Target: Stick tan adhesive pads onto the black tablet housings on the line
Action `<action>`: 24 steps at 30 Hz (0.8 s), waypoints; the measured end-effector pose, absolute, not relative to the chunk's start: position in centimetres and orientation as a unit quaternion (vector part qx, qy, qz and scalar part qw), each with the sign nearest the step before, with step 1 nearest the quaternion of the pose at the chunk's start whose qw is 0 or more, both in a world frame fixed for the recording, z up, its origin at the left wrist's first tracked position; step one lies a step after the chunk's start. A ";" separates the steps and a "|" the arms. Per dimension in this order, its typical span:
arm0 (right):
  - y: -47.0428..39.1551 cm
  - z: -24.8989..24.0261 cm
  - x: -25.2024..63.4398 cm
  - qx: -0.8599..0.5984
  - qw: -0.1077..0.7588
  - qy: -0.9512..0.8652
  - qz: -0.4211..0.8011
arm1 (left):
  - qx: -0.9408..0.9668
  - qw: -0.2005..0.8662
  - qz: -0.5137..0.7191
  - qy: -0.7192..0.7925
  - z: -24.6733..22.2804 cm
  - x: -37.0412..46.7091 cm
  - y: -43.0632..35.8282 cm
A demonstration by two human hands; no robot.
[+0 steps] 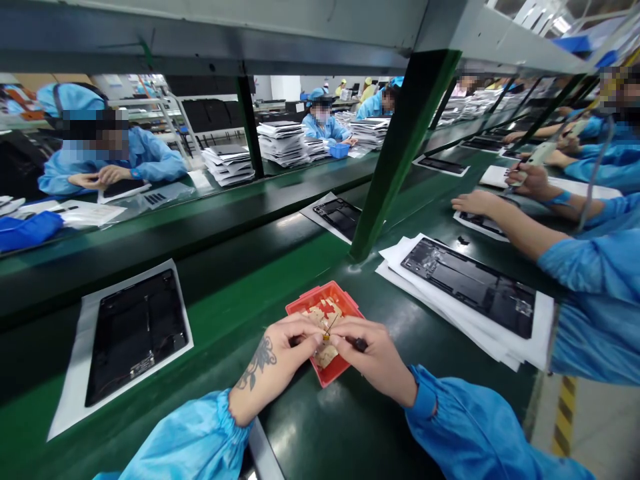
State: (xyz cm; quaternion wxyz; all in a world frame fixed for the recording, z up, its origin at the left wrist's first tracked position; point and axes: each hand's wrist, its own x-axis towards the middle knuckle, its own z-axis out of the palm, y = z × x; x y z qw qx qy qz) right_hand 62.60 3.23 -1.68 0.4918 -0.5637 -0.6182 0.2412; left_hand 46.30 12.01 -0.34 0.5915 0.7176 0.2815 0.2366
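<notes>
Glossy red plastic tray on smooth green belt.

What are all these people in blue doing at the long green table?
The left hand and right hand meet over a red tray, pinching a small yellow piece. A black panel on white paper lies to the left. A neighbour's hands work on another panel.

head view: worn on the head, aimed forward and down along the green bench | nearness: the left hand and right hand are seen close, low in frame; a red tray is just beyond | far field: co-workers are seen opposite and to the right | overlap: only one view is given
</notes>
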 end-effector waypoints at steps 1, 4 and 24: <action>3.2 -1.7 62.5 -0.563 0.492 -0.619 0.240 | 0.717 0.592 0.235 0.283 -0.3 46.3 12.0; 3.3 -1.7 62.5 -0.564 0.496 -0.620 0.227 | 0.709 0.602 0.230 0.286 -0.2 46.3 11.9; 3.4 -3.3 63.7 -0.648 0.339 -0.681 -0.048 | 0.449 0.715 0.325 0.426 0.1 37.6 9.9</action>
